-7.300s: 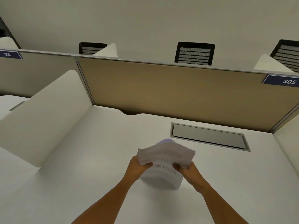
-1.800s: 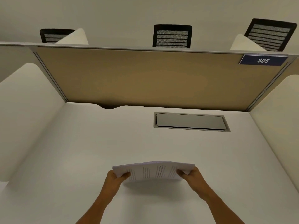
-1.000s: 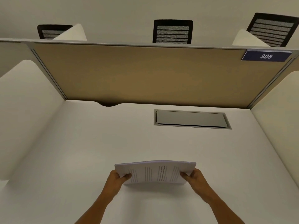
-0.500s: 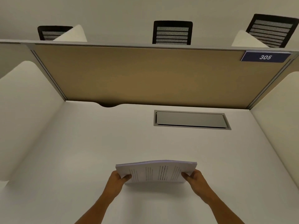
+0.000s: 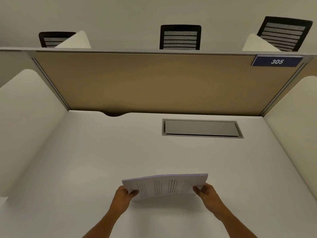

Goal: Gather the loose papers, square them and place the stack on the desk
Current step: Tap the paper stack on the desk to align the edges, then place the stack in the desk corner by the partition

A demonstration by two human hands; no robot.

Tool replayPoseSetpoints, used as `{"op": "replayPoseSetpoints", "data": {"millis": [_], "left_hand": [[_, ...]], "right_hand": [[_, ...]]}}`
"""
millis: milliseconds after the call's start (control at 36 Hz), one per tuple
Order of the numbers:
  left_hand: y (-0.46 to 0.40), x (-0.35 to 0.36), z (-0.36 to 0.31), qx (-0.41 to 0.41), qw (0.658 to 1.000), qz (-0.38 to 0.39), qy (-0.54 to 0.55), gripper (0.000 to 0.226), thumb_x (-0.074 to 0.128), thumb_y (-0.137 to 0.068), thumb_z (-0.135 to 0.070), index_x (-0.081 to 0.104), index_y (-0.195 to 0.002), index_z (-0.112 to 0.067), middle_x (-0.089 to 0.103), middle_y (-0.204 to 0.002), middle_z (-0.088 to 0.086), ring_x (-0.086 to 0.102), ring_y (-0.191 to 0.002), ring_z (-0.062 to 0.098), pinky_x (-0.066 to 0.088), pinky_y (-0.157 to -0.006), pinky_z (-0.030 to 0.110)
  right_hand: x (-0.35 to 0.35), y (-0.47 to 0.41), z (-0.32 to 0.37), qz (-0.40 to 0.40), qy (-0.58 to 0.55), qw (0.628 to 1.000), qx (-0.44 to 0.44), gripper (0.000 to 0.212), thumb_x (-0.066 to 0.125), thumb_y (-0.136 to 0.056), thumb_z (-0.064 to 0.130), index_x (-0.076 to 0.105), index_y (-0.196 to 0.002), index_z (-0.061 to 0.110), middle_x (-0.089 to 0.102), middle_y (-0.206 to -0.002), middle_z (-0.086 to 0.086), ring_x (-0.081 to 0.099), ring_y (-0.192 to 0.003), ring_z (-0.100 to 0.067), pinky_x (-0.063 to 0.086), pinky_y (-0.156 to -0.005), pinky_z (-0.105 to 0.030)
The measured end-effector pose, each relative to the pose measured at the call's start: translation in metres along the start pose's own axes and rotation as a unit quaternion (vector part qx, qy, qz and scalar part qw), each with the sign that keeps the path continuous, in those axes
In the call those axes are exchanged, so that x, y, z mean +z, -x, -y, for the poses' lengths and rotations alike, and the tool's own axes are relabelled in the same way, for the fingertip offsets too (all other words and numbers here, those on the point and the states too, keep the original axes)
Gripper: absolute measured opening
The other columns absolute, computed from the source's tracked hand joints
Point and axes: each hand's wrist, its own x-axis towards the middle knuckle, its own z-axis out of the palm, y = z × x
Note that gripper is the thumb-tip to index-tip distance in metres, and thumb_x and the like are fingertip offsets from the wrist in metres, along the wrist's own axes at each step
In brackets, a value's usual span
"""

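Observation:
A stack of printed white papers [image 5: 165, 186] stands on its long edge on the white desk [image 5: 103, 160], near the front middle, tilted back toward me. Its edges look even and lines of text show on the face turned to me. My left hand [image 5: 122, 199] grips the stack's left end, thumb on the front. At the right end my right hand [image 5: 207, 194] holds it the same way. The stack's lower edge is at the desk surface; I cannot tell if it touches.
A grey recessed cable hatch [image 5: 201, 128] lies in the desk behind the stack. A tan partition [image 5: 154, 83] closes the back, with a blue "305" label [image 5: 277, 61]. White side dividers [image 5: 25, 126] wall in both sides. Black chair backs [image 5: 180, 37] show beyond.
Seven seconds ago the sheets were fanned and uneven in my hands; now they form an even stack held by both ends. Over the last second the stack has barely moved.

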Motion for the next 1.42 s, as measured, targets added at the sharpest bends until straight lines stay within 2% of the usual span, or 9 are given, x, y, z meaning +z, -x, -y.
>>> {"op": "replayPoseSetpoints", "data": {"millis": [250,417,528,667,722,889,1056,1278,1417], "left_hand": [[-0.010,-0.016,-0.018,0.014,0.998,0.001,-0.056,0.015,0.066,-0.089,-0.006,0.072,-0.101,-0.012,0.074,-0.091,0.000,0.070,-0.084,0.019,0.055,-0.067,0.016],[-0.012,-0.036,-0.046,0.036,0.994,0.006,-0.101,0.027,0.066,-0.090,-0.012,0.066,-0.079,-0.036,0.071,-0.070,-0.022,0.069,-0.068,-0.005,0.050,-0.054,0.008],[-0.010,-0.051,-0.072,0.072,0.989,0.013,-0.129,0.027,0.061,-0.092,-0.013,0.066,-0.082,-0.038,0.070,-0.078,-0.021,0.068,-0.068,-0.007,0.046,-0.052,0.005],[-0.008,-0.068,-0.103,0.119,0.981,0.024,-0.150,0.024,0.057,-0.095,-0.014,0.069,-0.092,-0.035,0.072,-0.082,-0.018,0.070,-0.070,-0.004,0.048,-0.052,0.008],[-0.010,-0.074,-0.113,0.129,0.976,0.027,-0.173,0.018,0.056,-0.096,-0.019,0.071,-0.097,-0.029,0.073,-0.086,-0.014,0.070,-0.071,0.000,0.048,-0.055,0.010],[-0.014,-0.078,-0.133,0.137,0.951,0.057,-0.270,0.018,0.053,-0.096,-0.029,0.070,-0.101,-0.026,0.072,-0.091,-0.010,0.070,-0.076,0.005,0.054,-0.061,0.016],[-0.004,-0.074,-0.158,0.164,0.910,0.076,-0.374,0.018,0.048,-0.095,-0.031,0.066,-0.093,-0.032,0.067,-0.093,-0.013,0.066,-0.080,0.011,0.051,-0.066,0.018],[0.012,-0.073,-0.194,0.203,0.842,0.052,-0.497,0.018,0.049,-0.093,-0.033,0.066,-0.099,-0.029,0.069,-0.098,-0.007,0.064,-0.084,0.016,0.053,-0.070,0.027],[0.022,-0.093,-0.212,0.203,0.862,0.017,-0.464,0.011,0.054,-0.086,-0.047,0.060,-0.083,-0.037,0.064,-0.078,-0.016,0.063,-0.070,0.010,0.042,-0.057,0.021]], "right_hand": [[-0.013,-0.001,0.011,-0.015,-0.015,0.999,-0.040,0.019,0.058,-0.099,0.010,0.069,-0.112,0.019,0.078,-0.099,0.013,0.072,-0.088,0.003,0.055,-0.072,-0.012],[-0.026,-0.013,0.029,-0.029,-0.029,0.997,-0.070,0.014,0.065,-0.096,0.011,0.072,-0.107,0.015,0.078,-0.098,-0.003,0.069,-0.093,-0.021,0.054,-0.082,-0.035],[-0.032,-0.019,0.045,-0.030,-0.037,0.994,-0.101,0.010,0.069,-0.092,0.009,0.070,-0.103,0.011,0.075,-0.098,-0.011,0.069,-0.092,-0.026,0.057,-0.085,-0.049],[-0.036,-0.026,0.064,-0.035,-0.040,0.993,-0.109,0.017,0.074,-0.088,0.008,0.069,-0.101,0.019,0.077,-0.086,-0.004,0.072,-0.087,-0.023,0.056,-0.078,-0.029],[-0.037,-0.027,0.071,-0.007,-0.016,0.993,-0.120,0.020,0.073,-0.088,0.006,0.069,-0.104,0.017,0.078,-0.086,-0.007,0.076,-0.085,-0.026,0.057,-0.085,-0.034],[-0.011,-0.025,0.086,0.081,0.111,0.979,-0.148,0.032,0.074,-0.089,0.026,0.063,-0.119,0.029,0.072,-0.111,0.006,0.071,-0.099,-0.016,0.057,-0.096,-0.043],[0.025,-0.021,0.102,0.130,0.134,0.969,-0.164,0.079,0.076,-0.076,0.059,0.040,-0.145,0.043,0.045,-0.146,0.021,0.046,-0.130,-0.006,0.046,-0.105,-0.037],[0.053,-0.015,0.124,0.136,0.076,0.976,-0.154,0.020,0.066,-0.094,0.033,0.075,-0.111,0.031,0.077,-0.105,0.008,0.073,-0.098,-0.020,0.058,-0.093,-0.049],[0.054,-0.012,0.131,0.129,0.023,0.980,-0.150,0.015,0.067,-0.093,0.028,0.078,-0.103,0.027,0.079,-0.101,0.005,0.076,-0.093,-0.018,0.060,-0.090,-0.047]]}}
